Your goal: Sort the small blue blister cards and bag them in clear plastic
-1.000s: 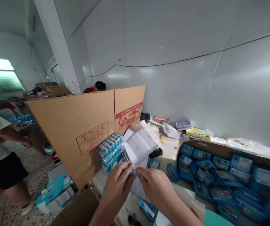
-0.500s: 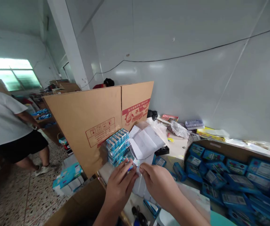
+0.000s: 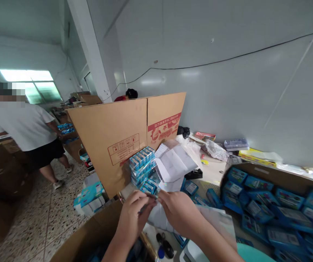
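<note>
Grey panel wall [image 3: 227,98] at 12 o'clock; speckled floor [image 3: 40,203] at 8; cluttered pale counter [image 3: 213,166], blue boxes [image 3: 289,198] at 4. Small thin item [image 3: 152,196], identity unclear, at 6; visible edge roughly 9 to 3, front end unclear. Left hand [image 3: 135,211] and right hand [image 3: 176,209] both pinch it.

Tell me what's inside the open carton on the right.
Blue boxes lie jumbled in the open carton at different angles, several showing white label panels. Whatever lies beneath the top ones is covered.
</note>
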Action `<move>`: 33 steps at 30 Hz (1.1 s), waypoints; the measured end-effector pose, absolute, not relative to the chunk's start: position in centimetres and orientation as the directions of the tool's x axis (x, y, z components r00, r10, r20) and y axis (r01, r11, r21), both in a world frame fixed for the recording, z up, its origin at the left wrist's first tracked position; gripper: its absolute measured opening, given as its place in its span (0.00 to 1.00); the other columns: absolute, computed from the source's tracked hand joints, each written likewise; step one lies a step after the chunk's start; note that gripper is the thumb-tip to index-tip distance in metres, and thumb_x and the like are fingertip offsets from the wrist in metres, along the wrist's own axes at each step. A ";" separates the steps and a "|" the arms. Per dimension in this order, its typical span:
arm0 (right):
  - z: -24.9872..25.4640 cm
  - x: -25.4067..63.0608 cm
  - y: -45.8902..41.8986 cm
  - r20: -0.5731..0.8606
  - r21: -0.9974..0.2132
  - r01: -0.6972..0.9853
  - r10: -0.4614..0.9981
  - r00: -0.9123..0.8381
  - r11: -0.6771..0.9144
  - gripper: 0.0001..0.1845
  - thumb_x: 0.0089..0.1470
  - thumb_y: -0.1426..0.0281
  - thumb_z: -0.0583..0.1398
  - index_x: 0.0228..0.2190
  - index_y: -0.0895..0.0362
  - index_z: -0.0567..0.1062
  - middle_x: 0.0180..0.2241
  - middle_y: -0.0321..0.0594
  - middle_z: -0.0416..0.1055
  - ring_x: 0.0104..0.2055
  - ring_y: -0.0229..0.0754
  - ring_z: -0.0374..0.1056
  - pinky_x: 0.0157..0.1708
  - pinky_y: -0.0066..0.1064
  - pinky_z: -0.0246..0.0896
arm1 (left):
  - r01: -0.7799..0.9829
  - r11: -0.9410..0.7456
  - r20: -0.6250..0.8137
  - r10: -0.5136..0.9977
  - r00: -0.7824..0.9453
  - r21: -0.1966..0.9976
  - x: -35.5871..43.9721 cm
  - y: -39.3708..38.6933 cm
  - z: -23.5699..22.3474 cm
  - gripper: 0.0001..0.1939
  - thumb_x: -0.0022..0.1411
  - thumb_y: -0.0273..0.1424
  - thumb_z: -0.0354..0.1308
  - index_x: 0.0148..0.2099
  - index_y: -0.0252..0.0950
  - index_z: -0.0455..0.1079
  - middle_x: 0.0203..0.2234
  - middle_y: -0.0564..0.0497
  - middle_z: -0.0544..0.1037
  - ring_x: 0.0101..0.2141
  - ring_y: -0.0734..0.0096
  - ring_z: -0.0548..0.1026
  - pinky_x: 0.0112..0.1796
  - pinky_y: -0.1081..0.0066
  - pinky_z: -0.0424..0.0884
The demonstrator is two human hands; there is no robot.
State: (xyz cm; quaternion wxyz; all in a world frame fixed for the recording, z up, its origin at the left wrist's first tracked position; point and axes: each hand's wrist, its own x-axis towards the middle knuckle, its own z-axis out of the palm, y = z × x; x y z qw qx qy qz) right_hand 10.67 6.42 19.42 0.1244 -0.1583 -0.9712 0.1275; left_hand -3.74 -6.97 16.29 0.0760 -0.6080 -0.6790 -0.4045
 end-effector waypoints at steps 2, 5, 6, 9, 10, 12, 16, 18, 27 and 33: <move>19.5 10.7 6.1 0.178 -0.326 0.260 0.330 -0.927 0.909 0.12 0.66 0.69 0.50 0.35 0.55 0.71 0.28 0.40 0.77 0.29 0.41 0.72 0.25 0.33 0.37 | 0.829 -0.045 0.495 0.820 -0.288 0.557 -3.8 -7.5 17.1 0.06 0.67 0.31 0.57 0.39 0.40 0.76 0.34 0.51 0.77 0.38 0.69 0.76 0.39 0.73 0.72; 19.8 10.5 5.5 0.180 -0.407 0.242 0.337 -0.924 0.881 0.13 0.67 0.66 0.50 0.33 0.54 0.72 0.27 0.37 0.77 0.28 0.39 0.71 0.25 0.33 0.37 | 0.837 -0.030 0.484 0.826 -0.287 0.547 -4.0 -8.4 18.0 0.06 0.67 0.32 0.57 0.38 0.40 0.75 0.35 0.50 0.77 0.38 0.69 0.75 0.39 0.71 0.71; 19.9 10.4 5.3 0.188 -0.424 0.239 0.343 -0.920 0.873 0.14 0.67 0.66 0.50 0.33 0.53 0.72 0.27 0.37 0.76 0.28 0.39 0.70 0.25 0.32 0.37 | 0.873 -0.030 0.526 0.808 -0.265 0.486 -4.1 -8.6 18.2 0.05 0.67 0.31 0.58 0.38 0.40 0.75 0.34 0.50 0.77 0.37 0.68 0.75 0.39 0.70 0.71; 20.1 10.0 4.9 0.217 -0.447 0.244 0.369 -0.904 0.861 0.14 0.66 0.66 0.51 0.31 0.53 0.71 0.27 0.37 0.76 0.28 0.40 0.71 0.25 0.32 0.37 | 0.978 -0.028 0.697 0.706 -0.128 0.208 -4.3 -9.2 18.1 0.06 0.65 0.26 0.59 0.44 0.40 0.75 0.33 0.51 0.77 0.36 0.68 0.74 0.44 0.63 0.69; 20.1 9.8 4.8 0.226 -0.452 0.248 0.379 -0.898 0.857 0.14 0.66 0.65 0.51 0.31 0.53 0.71 0.27 0.37 0.76 0.29 0.40 0.71 0.25 0.32 0.37 | 0.991 -0.018 0.740 0.667 -0.086 0.131 -4.4 -9.2 17.9 0.11 0.65 0.24 0.59 0.48 0.40 0.74 0.33 0.51 0.77 0.36 0.68 0.74 0.46 0.61 0.68; 19.9 9.6 4.7 0.237 -0.458 0.258 0.396 -0.887 0.851 0.14 0.66 0.65 0.51 0.30 0.54 0.71 0.27 0.38 0.76 0.29 0.41 0.71 0.26 0.32 0.37 | 0.999 0.012 0.778 0.626 -0.041 0.043 -4.5 -9.3 17.6 0.19 0.64 0.21 0.58 0.55 0.41 0.71 0.35 0.50 0.77 0.37 0.68 0.73 0.47 0.60 0.68; 19.7 9.9 4.8 0.235 -0.439 0.275 0.405 -0.884 0.855 0.14 0.65 0.66 0.51 0.30 0.53 0.71 0.27 0.38 0.77 0.28 0.40 0.71 0.25 0.33 0.36 | 0.999 0.014 0.735 0.678 0.014 -0.032 -4.3 -9.5 17.2 0.18 0.64 0.25 0.61 0.56 0.40 0.71 0.40 0.48 0.77 0.42 0.64 0.72 0.50 0.59 0.67; 19.8 10.2 4.8 0.241 -0.426 0.272 0.398 -0.885 0.863 0.13 0.65 0.66 0.52 0.30 0.53 0.72 0.28 0.38 0.77 0.28 0.40 0.71 0.26 0.33 0.36 | 0.997 -0.014 0.715 0.696 0.067 -0.080 -4.3 -9.7 17.3 0.19 0.64 0.28 0.62 0.56 0.40 0.71 0.44 0.48 0.77 0.46 0.62 0.71 0.53 0.57 0.65; 19.8 11.4 4.8 0.247 -0.412 0.285 0.407 -0.879 0.866 0.13 0.65 0.68 0.52 0.30 0.53 0.71 0.27 0.37 0.77 0.27 0.39 0.70 0.26 0.32 0.38 | 0.991 -0.111 0.677 0.724 0.133 -0.076 -3.8 -9.8 17.5 0.18 0.63 0.30 0.62 0.55 0.37 0.71 0.48 0.47 0.78 0.52 0.58 0.71 0.58 0.55 0.60; 16.8 15.2 7.2 0.169 -0.491 0.482 0.622 -0.764 0.725 0.13 0.65 0.67 0.51 0.31 0.53 0.71 0.29 0.39 0.76 0.30 0.41 0.69 0.27 0.31 0.43 | 0.848 -0.370 0.585 0.806 0.090 0.380 0.8 -8.8 13.7 0.06 0.61 0.23 0.61 0.39 0.38 0.71 0.36 0.51 0.80 0.45 0.65 0.76 0.56 0.60 0.64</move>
